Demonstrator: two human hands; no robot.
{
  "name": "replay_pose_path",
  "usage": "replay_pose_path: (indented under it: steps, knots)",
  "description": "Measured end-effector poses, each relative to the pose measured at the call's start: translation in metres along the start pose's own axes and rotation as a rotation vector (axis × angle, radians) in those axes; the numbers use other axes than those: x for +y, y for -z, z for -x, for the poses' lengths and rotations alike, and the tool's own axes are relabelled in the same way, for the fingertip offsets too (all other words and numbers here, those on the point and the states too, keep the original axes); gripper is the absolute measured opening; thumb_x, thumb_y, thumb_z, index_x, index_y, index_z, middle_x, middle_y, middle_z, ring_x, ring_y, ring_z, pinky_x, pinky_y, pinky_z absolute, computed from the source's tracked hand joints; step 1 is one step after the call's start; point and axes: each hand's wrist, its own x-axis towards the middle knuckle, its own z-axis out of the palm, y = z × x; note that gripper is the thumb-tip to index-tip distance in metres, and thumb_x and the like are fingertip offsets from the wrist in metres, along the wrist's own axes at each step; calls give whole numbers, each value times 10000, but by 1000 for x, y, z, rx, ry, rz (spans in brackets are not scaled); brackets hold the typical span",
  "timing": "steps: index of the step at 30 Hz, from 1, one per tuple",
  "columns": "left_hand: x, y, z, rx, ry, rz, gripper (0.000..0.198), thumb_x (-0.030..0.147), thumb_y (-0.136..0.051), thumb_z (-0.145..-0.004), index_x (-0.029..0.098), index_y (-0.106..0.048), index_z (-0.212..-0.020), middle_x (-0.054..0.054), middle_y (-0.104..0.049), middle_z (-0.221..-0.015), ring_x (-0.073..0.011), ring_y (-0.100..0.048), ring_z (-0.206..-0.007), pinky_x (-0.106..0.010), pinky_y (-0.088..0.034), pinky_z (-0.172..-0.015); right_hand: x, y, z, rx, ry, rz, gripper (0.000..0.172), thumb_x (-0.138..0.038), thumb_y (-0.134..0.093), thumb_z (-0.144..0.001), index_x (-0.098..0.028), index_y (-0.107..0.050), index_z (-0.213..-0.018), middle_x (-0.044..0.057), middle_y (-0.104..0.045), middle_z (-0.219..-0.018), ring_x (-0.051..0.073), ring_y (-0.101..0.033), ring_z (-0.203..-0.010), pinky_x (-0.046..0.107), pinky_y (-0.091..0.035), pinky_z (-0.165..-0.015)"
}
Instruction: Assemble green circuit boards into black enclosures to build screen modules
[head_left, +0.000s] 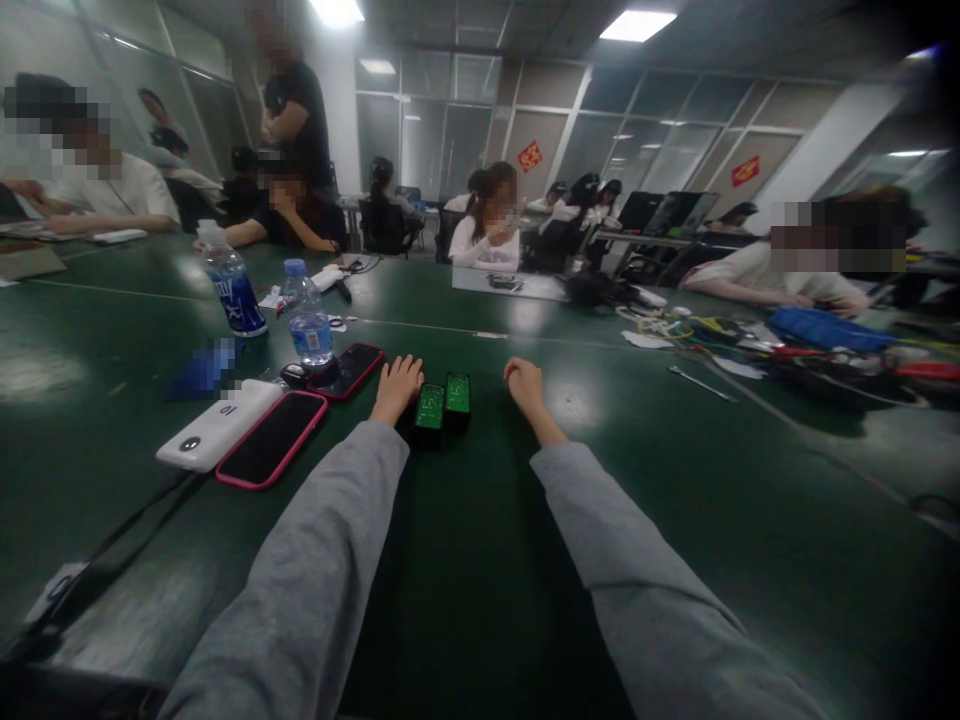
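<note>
My left hand [396,387] lies flat on the green table [480,560] with its fingers stretched out, just left of two small black boxes with green tops [444,403] that stand side by side. It touches or nearly touches the left box. My right hand [524,384] rests on the table a little right of the boxes, fingers curled inward with nothing visible in them. Both arms wear grey sleeves.
Left of my hand lie two phones in red cases [271,439] [346,371], a white power bank [219,424] and two water bottles [308,326] [232,283]. Cables and tools [750,345] clutter the right side. Several people sit around the table.
</note>
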Motion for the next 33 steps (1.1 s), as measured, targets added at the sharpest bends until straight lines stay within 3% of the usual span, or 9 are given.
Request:
replay_pose_path:
  steps: [5,16,20,22,25,29,33]
  knots:
    - [2,-1,0,56,5,-21,492,325,-271,-981,203,-421,-1434,-82,-366,-1544,-266,-308,-1425,-502,-238,-1162,5,0,-5,40,-62,-69,309,-118,-360,-657,-173,-653,-741,56,-654,-770,188,-592,-814,269,-426,-780]
    - [-1,-3,-4,48,-4,53,481,374,-312,-980,215,-457,-1410,-79,-374,-1540,-275,-301,-1432,-509,-218,-1167,6,-3,-8,20,-95,-172,284,-133,-384,-628,-191,-654,-692,39,-658,-756,185,-595,-828,276,-437,-808]
    - [-5,7,-6,56,9,390,472,427,-261,-989,252,-619,-1242,-44,-592,-1364,-236,-474,-1319,-464,-301,-1135,5,-4,-8,9,-99,-195,293,-127,-387,-644,-193,-667,-699,34,-665,-774,183,-599,-847,284,-438,-837]
    - [-10,16,-5,51,5,672,524,451,-235,-988,197,-600,-1265,-74,-678,-1236,-200,-580,-1203,-398,-388,-1080,5,-4,-8,7,-101,-203,298,-129,-389,-659,-195,-674,-715,33,-667,-795,185,-600,-862,293,-440,-848]
    - [-17,31,0,-78,-71,926,529,527,-367,-940,192,-599,-1278,-76,-699,-1197,-196,-621,-1147,-376,-415,-1058,3,-3,-7,4,-93,-216,306,-142,-388,-708,-192,-683,-769,42,-667,-819,195,-602,-867,319,-450,-857]
    - [-21,44,8,-382,-185,938,495,469,-687,-757,245,-668,-1198,-49,-687,-1224,-225,-606,-1178,-359,-427,-1047,-12,-3,5,24,-44,-266,377,-213,-338,-857,-166,-633,-1087,78,-667,-983,193,-604,-954,337,-456,-903]
    - [-18,44,9,-415,-166,889,455,455,-710,-733,234,-708,-1132,-49,-685,-1227,-229,-610,-1169,-336,-442,-1026,-42,-7,36,-58,70,-463,487,-464,-271,-984,-196,-423,-1361,99,-554,-1289,168,-520,-1196,329,-412,-1024]
